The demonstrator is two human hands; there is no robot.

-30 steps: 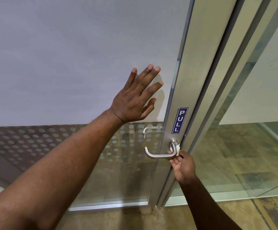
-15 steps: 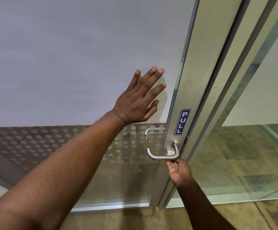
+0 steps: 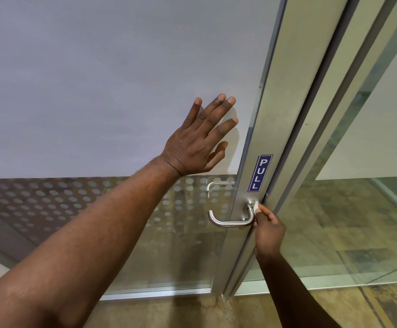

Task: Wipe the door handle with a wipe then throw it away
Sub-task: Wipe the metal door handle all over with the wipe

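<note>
A brushed-metal lever door handle [image 3: 228, 222] juts from the aluminium door stile [image 3: 263, 138], just below a blue PULL sticker [image 3: 260, 173]. My right hand [image 3: 269, 229] pinches a small white wipe [image 3: 255, 206] and presses it against the handle's neck, close to the stile. Most of the wipe is hidden by my fingers. My left hand [image 3: 200, 143] lies flat with fingers spread on the frosted glass door panel [image 3: 98, 91], up and to the left of the handle, holding nothing.
A second handle [image 3: 213, 185] shows through the dotted lower glass on the door's far side. To the right stand the door frame [image 3: 330, 114] and a clear glass panel [image 3: 358, 221]. Mottled brown floor [image 3: 311, 311] runs along the bottom.
My right hand has moved the wipe from under the handle's bar up to its neck at the stile. My left hand stays pressed on the glass.
</note>
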